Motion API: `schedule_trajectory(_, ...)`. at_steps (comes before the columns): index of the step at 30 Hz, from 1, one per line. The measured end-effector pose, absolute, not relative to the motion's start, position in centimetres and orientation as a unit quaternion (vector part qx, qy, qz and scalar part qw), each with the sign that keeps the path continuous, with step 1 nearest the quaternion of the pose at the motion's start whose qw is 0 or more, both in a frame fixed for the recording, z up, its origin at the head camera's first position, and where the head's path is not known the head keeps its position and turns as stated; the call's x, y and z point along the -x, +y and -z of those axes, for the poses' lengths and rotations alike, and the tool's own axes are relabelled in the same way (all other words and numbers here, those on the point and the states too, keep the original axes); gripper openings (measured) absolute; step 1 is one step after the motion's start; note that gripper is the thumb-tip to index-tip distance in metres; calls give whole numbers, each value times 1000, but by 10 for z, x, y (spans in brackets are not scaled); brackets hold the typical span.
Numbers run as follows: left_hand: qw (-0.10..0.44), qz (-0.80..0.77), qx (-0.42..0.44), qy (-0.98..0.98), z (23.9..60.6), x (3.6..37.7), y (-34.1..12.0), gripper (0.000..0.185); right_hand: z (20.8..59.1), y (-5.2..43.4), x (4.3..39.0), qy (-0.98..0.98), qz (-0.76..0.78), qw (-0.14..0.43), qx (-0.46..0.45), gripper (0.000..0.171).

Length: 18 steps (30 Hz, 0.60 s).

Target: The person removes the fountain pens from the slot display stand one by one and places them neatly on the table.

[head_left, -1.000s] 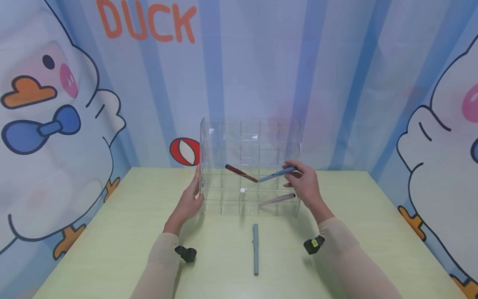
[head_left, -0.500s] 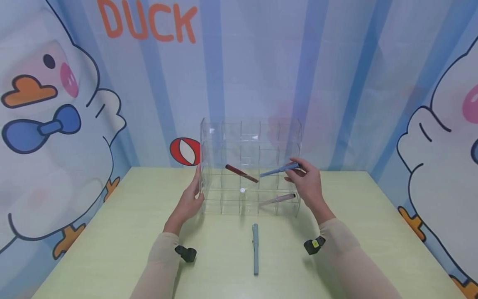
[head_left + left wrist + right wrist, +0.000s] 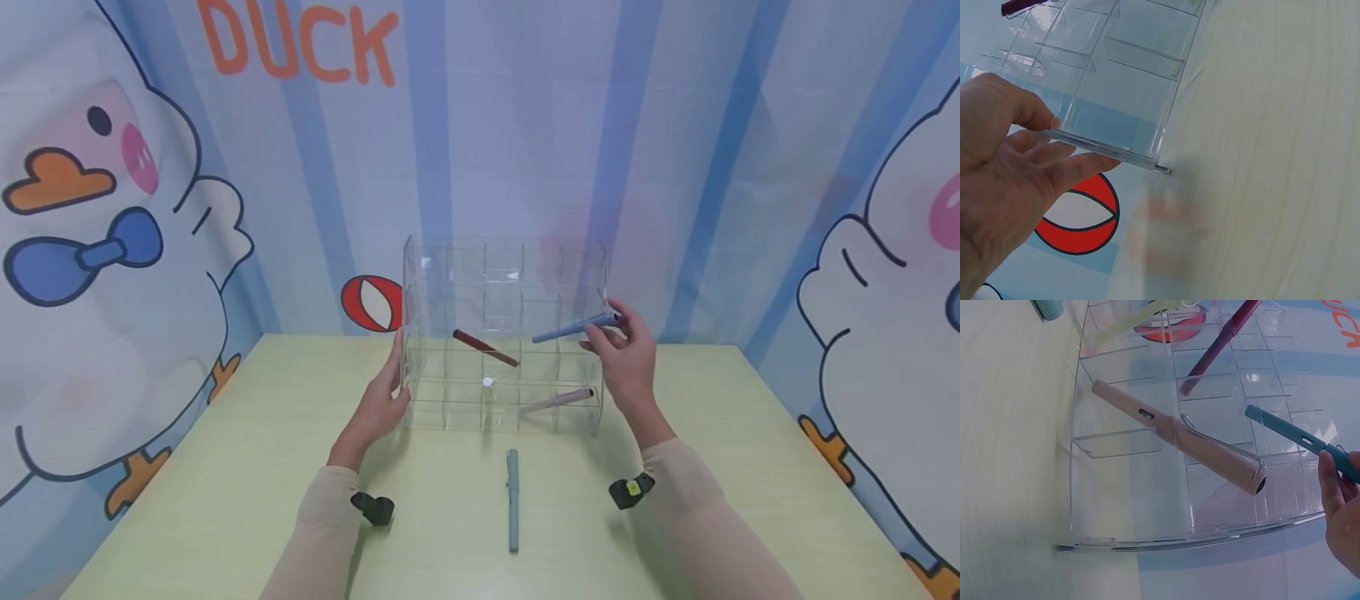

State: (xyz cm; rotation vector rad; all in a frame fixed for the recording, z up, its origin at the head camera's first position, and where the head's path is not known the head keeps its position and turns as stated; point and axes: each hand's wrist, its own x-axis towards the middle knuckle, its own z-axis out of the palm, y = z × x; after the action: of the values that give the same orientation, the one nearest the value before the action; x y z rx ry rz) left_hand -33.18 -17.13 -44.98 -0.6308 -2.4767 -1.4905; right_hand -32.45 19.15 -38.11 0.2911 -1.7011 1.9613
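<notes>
In the head view, a clear acrylic organizer (image 3: 502, 333) with a grid of compartments was seen standing on the pale green counter (image 3: 225, 500), towards its far edge. The left hand (image 3: 381, 400) was laid flat against the organizer's left wall, its fingers straight and released. A blue pen (image 3: 573, 328) was pinched at its right end by the right hand (image 3: 630, 358), just at the organizer's right edge, with the tip pointed left and slightly down into a middle-row compartment. A dark red pen (image 3: 485, 347) was lodged slanting in the middle row, and a pink pen (image 3: 557, 400) in the lower right compartment. A grey pen (image 3: 512, 498) was left lying on the counter, near of the organizer.

In the left wrist view, the open left hand (image 3: 1016, 181) was pressed against the organizer's edge (image 3: 1110, 150).

In the right wrist view, the blue pen (image 3: 1291, 434) was gripped by the fingers (image 3: 1335, 487) at the right, above the pink pen (image 3: 1179, 434).
</notes>
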Motion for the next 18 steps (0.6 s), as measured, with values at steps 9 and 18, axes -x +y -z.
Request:
schedule_trajectory(9, 91, 501, 210, -835, 455, 335, -173, 94, 377, 196, 319, -578, -728, 347, -121, 51)
schedule_trajectory(18, 94, 501, 213, -834, 453, 335, -172, 94, 370, 198, 315, -575, -710, 388, -122, 48)
